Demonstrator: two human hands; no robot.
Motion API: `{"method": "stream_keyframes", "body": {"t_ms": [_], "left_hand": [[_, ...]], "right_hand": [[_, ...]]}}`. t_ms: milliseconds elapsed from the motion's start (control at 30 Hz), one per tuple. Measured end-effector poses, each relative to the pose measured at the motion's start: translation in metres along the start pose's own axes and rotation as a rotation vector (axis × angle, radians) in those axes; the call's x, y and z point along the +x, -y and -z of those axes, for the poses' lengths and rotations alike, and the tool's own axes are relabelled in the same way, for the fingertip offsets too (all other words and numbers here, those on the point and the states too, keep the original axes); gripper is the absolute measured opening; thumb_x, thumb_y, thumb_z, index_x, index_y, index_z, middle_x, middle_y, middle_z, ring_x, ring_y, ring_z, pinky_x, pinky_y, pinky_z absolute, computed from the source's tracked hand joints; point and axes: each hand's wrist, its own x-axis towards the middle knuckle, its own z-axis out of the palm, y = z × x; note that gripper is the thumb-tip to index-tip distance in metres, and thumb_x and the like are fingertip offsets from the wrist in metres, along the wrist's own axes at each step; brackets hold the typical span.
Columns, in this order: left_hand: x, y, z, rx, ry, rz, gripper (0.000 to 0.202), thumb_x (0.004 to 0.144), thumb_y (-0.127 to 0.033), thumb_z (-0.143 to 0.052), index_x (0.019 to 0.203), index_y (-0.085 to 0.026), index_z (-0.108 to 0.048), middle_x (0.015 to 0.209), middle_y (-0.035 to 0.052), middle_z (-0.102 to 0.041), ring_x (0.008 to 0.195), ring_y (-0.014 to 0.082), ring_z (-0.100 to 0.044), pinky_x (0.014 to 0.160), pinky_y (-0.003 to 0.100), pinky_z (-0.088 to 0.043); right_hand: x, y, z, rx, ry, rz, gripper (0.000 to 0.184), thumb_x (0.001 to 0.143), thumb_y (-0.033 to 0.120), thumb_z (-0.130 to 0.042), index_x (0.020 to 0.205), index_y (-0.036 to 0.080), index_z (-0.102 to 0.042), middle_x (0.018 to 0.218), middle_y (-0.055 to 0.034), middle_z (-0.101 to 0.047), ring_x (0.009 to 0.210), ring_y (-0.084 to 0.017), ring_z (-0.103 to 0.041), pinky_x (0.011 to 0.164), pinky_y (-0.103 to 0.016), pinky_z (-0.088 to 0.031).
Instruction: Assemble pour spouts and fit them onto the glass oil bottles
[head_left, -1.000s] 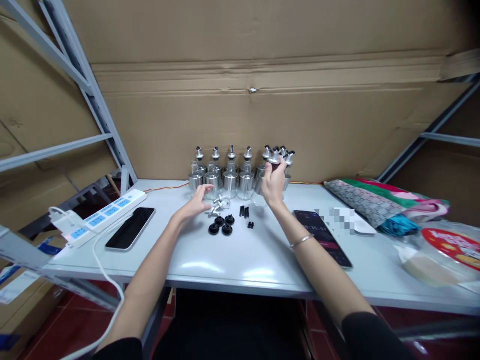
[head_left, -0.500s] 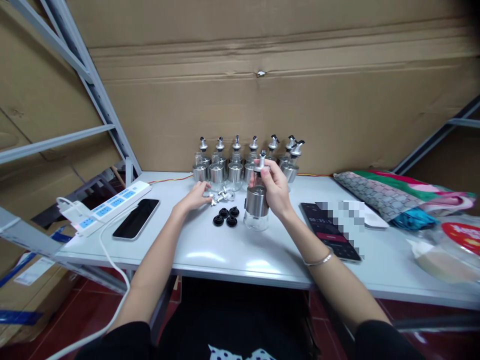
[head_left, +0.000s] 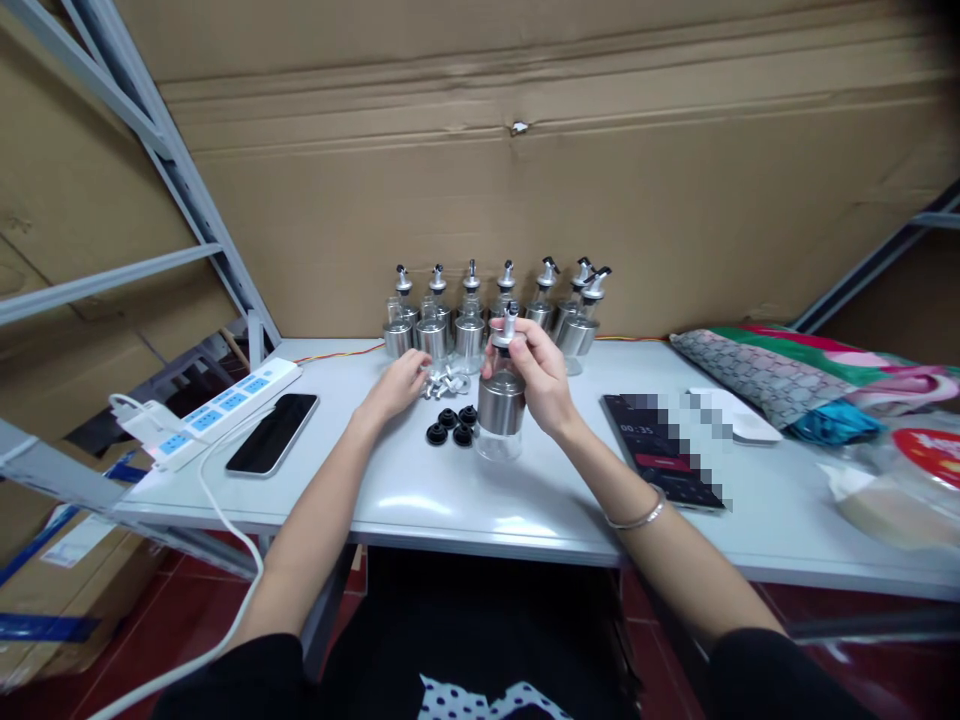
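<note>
My right hand (head_left: 547, 380) is closed around the neck of a glass oil bottle (head_left: 501, 405) with a steel sleeve and a metal pour spout on top. The bottle is upright, just over the front middle of the table. My left hand (head_left: 399, 385) is apart from it, fingers loosely bent and spread, beside a small pile of metal pour spouts (head_left: 448, 382); nothing shows in its grasp. Several black stoppers (head_left: 451, 427) lie between my hands, close to the held bottle.
More oil bottles (head_left: 470, 335) stand in rows along the cardboard wall (head_left: 480, 200), the back ones fitted with spouts. A power strip (head_left: 225, 410) and a phone (head_left: 273, 435) lie left. Another phone (head_left: 660, 455), patterned fabric (head_left: 757, 385) and a tape roll (head_left: 892, 500) are right.
My right hand and the oil bottle have shifted slightly left. My left hand has moved a little right and away from me, by the spouts. The camera view has shifted slightly.
</note>
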Motion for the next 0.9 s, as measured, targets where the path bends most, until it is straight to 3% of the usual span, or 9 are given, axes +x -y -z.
{"method": "stream_keyframes", "body": {"t_ms": [100, 167, 233, 333, 467, 567, 733, 900], "left_hand": [[-0.002, -0.03, 0.005, -0.051, -0.122, -0.116, 0.033, 0.091, -0.04, -0.039, 0.108, -0.015, -0.053, 0.099, 0.0091, -0.061, 0.09, 0.02, -0.057, 0.084, 0.033, -0.043], [-0.004, -0.049, 0.002, -0.115, -0.08, -0.262, 0.042, 0.087, -0.051, -0.042, 0.105, -0.015, -0.055, 0.094, 0.0091, -0.062, 0.088, 0.0218, -0.057, 0.085, 0.035, -0.042], [-0.006, -0.063, -0.006, -0.198, 0.034, -0.321, 0.049, 0.075, -0.06, -0.055, 0.095, -0.015, -0.057, 0.089, 0.0088, -0.061, 0.085, 0.0239, -0.057, 0.083, 0.036, -0.044], [-0.009, -0.075, -0.022, -0.355, 0.146, -0.234, 0.053, 0.058, -0.059, -0.072, 0.086, -0.015, -0.057, 0.086, 0.0076, -0.061, 0.086, 0.0267, -0.058, 0.081, 0.037, -0.046], [-0.013, -0.086, -0.037, -0.724, 0.085, -0.098, 0.062, 0.058, -0.044, -0.076, 0.107, -0.015, -0.052, 0.102, 0.0077, -0.061, 0.099, 0.0264, -0.057, 0.089, 0.037, -0.045], [-0.013, -0.093, -0.041, -0.981, 0.106, 0.002, 0.06, 0.057, -0.038, -0.077, 0.106, -0.014, -0.052, 0.097, 0.0068, -0.062, 0.092, 0.022, -0.06, 0.083, 0.034, -0.047], [-0.01, -0.095, -0.039, -1.052, 0.198, 0.035, 0.041, 0.054, -0.038, -0.078, 0.081, -0.013, -0.06, 0.075, 0.003, -0.065, 0.073, 0.0176, -0.061, 0.072, 0.031, -0.049], [-0.012, -0.102, -0.034, -1.169, 0.304, 0.088, 0.032, 0.053, -0.033, -0.076, 0.072, -0.012, -0.063, 0.068, 0.0032, -0.065, 0.066, 0.0166, -0.061, 0.065, 0.029, -0.05]], "right_hand": [[-0.006, 0.0, -0.003, -0.032, 0.001, 0.072, 0.035, 0.086, 0.054, -0.05, 0.108, 0.026, -0.053, 0.071, 0.0, -0.057, 0.061, -0.017, -0.057, 0.061, -0.036, -0.051], [-0.011, 0.001, -0.006, -0.057, -0.014, 0.127, 0.035, 0.087, 0.054, -0.048, 0.109, 0.027, -0.053, 0.07, -0.0003, -0.057, 0.061, -0.018, -0.057, 0.062, -0.037, -0.05], [-0.014, 0.002, -0.009, -0.085, -0.031, 0.153, 0.037, 0.087, 0.056, -0.048, 0.109, 0.028, -0.053, 0.071, -0.0008, -0.057, 0.062, -0.019, -0.058, 0.063, -0.038, -0.05], [-0.016, 0.004, -0.013, -0.115, -0.032, 0.151, 0.039, 0.086, 0.059, -0.046, 0.108, 0.028, -0.053, 0.07, -0.0011, -0.058, 0.063, -0.02, -0.059, 0.064, -0.039, -0.05], [-0.015, 0.003, -0.013, -0.107, -0.047, 0.128, 0.039, 0.085, 0.059, -0.047, 0.107, 0.027, -0.054, 0.066, -0.0003, -0.057, 0.06, -0.019, -0.058, 0.059, -0.037, -0.049], [-0.013, 0.003, -0.013, -0.062, -0.065, 0.108, 0.036, 0.087, 0.055, -0.048, 0.108, 0.027, -0.055, 0.071, -0.0007, -0.059, 0.062, -0.018, -0.059, 0.058, -0.035, -0.05], [-0.009, 0.006, -0.015, -0.009, -0.057, 0.082, 0.035, 0.085, 0.054, -0.053, 0.103, 0.025, -0.054, 0.096, -0.0036, -0.061, 0.074, -0.016, -0.061, 0.065, -0.032, -0.052], [-0.007, 0.008, -0.015, 0.008, -0.036, 0.049, 0.036, 0.084, 0.056, -0.052, 0.101, 0.024, -0.054, 0.091, -0.0024, -0.058, 0.06, -0.012, -0.055, 0.056, -0.03, -0.049]]}}
